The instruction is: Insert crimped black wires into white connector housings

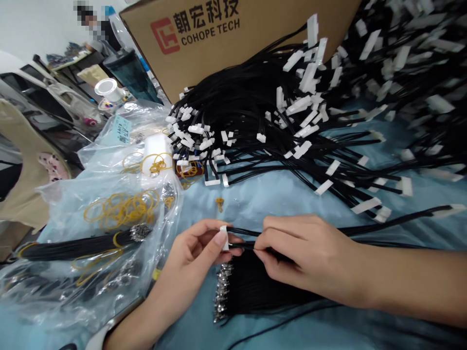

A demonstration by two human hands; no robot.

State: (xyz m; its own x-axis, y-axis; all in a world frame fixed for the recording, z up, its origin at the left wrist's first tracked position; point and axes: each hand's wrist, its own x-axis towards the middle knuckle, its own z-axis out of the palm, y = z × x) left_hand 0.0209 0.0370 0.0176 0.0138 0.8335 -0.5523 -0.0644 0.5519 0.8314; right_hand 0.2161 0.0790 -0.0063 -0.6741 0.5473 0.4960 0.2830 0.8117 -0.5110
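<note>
Between the thumb and fingers of my left hand (pixel 204 248) is a white connector (pixel 224 238) with black wires running out of its right side. My right hand (pixel 306 248) pinches one of these black wires (pixel 242 246) close to the connector; its fingertips partly hide the wire. Below both hands lies a flat row of black wires (pixel 270 287) with bare metal terminals (pixel 222 291) at their left ends. Part of this row is covered by my right hand and forearm.
A large heap of black cables with white connectors (pixel 248 102) lies before a cardboard box (pixel 219 43). More cables pile up at right. On the left, a clear plastic bag (pixel 83 194) carries yellow rubber bands (pixel 124 209) and a wire bundle (pixel 80 245). A person (pixel 98 34) is far back.
</note>
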